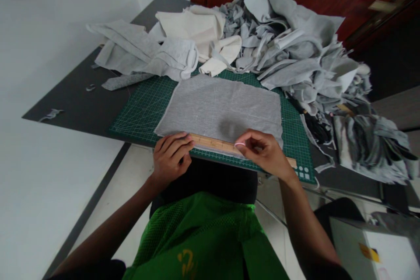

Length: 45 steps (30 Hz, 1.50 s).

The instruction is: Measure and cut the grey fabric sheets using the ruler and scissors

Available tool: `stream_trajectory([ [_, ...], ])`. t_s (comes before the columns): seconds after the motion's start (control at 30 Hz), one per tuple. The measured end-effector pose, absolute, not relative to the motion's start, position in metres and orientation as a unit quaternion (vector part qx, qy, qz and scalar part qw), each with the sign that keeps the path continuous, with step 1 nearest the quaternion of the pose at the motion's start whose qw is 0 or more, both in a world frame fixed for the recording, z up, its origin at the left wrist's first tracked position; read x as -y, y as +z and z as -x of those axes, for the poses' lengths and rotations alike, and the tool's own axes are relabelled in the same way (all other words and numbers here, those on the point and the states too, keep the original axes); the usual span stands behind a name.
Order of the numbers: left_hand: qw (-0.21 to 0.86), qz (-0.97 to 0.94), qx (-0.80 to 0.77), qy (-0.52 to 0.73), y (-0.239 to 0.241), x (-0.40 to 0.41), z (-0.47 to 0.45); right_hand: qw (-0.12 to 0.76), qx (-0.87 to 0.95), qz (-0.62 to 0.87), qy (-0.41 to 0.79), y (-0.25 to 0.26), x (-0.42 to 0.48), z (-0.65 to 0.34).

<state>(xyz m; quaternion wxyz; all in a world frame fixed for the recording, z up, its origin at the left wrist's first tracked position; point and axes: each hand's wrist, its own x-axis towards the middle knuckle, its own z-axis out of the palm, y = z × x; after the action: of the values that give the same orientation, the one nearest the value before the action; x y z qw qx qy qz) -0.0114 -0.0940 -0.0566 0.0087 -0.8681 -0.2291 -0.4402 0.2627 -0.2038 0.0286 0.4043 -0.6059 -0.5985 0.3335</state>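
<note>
Ruler: wooden ruler (215,143) lies flat along the near edge of the grey fabric sheet (223,107), parallel to the table's front edge; its right end shows past the right hand, over the mat.
Fabric: grey fabric sheet is spread flat on the green cutting mat (139,111), roughly rectangular, near edge under the ruler.
Left hand: left hand (170,155) presses down on the ruler's left end, fingers curled and fingertips on the wood; it pins the ruler rather than wrapping round it.
Right hand: right hand (264,151) rests on the ruler right of its middle, thumb and forefinger pinched on a small pink piece (239,144); what that piece is cannot be told.
Mat: green cutting mat with a printed grid lies on the dark table (82,105), reaching to the front edge.
Scrap pile: heap of grey fabric offcuts (295,52) sits beyond and to the right of the mat, partly overlapping its far edge.
Cream cloth: cream fabric pieces (203,35) lie at the far side, touching the grey heap.
Folded cloth: light grey folded fabric (141,52) lies far left, on table and mat corner.
Clothing: green mesh garment (203,236) fills the lower middle of the view.
</note>
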Motion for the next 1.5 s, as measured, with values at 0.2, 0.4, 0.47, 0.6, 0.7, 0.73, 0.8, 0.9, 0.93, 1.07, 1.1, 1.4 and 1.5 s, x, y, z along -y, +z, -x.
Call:
stream_trajectory([
  [0.2,-0.031,0.877,0.229,-0.422,-0.054,0.096,0.016,0.476,0.574,0.611,0.265,0.023,0.193,-0.271],
  [0.4,-0.103,0.850,0.252,-0.451,-0.048,0.135,0.012,0.424,0.584,0.681,0.126,0.008,0.231,-0.308],
  [0.47,-0.131,0.863,0.213,-0.439,-0.046,0.154,0.003,0.437,0.540,0.713,0.094,0.001,0.253,-0.326],
  [0.6,-0.173,0.900,0.136,-0.376,-0.040,0.181,-0.024,0.539,0.351,0.765,0.038,-0.011,0.291,-0.354],
  [0.7,-0.184,0.918,0.101,-0.336,-0.040,0.188,-0.047,0.606,0.262,0.750,0.044,-0.016,0.300,-0.359],
  [0.73,-0.184,0.921,0.098,-0.328,-0.042,0.189,-0.055,0.622,0.252,0.739,0.053,-0.016,0.300,-0.358],
  [0.8,-0.184,0.924,0.105,-0.320,-0.044,0.191,-0.068,0.631,0.254,0.731,0.064,-0.016,0.295,-0.354],
  [0.9,-0.189,0.916,0.131,-0.328,-0.048,0.193,-0.082,0.625,0.267,0.730,0.074,-0.016,0.286,-0.345],
  [0.93,-0.192,0.913,0.140,-0.331,-0.049,0.195,-0.085,0.627,0.269,0.727,0.081,-0.015,0.283,-0.341],
  [1.07,-0.202,0.906,0.166,-0.334,-0.051,0.200,-0.089,0.629,0.264,0.724,0.098,-0.015,0.276,-0.330],
  [1.1,-0.203,0.906,0.168,-0.331,-0.051,0.201,-0.089,0.630,0.263,0.724,0.099,-0.016,0.275,-0.327],
  [1.4,-0.206,0.915,0.155,-0.310,-0.058,0.199,-0.087,0.628,0.276,0.718,0.122,-0.015,0.261,-0.312],
  [1.5,-0.212,0.914,0.151,-0.311,-0.058,0.199,-0.087,0.622,0.286,0.719,0.122,-0.013,0.256,-0.306],
])
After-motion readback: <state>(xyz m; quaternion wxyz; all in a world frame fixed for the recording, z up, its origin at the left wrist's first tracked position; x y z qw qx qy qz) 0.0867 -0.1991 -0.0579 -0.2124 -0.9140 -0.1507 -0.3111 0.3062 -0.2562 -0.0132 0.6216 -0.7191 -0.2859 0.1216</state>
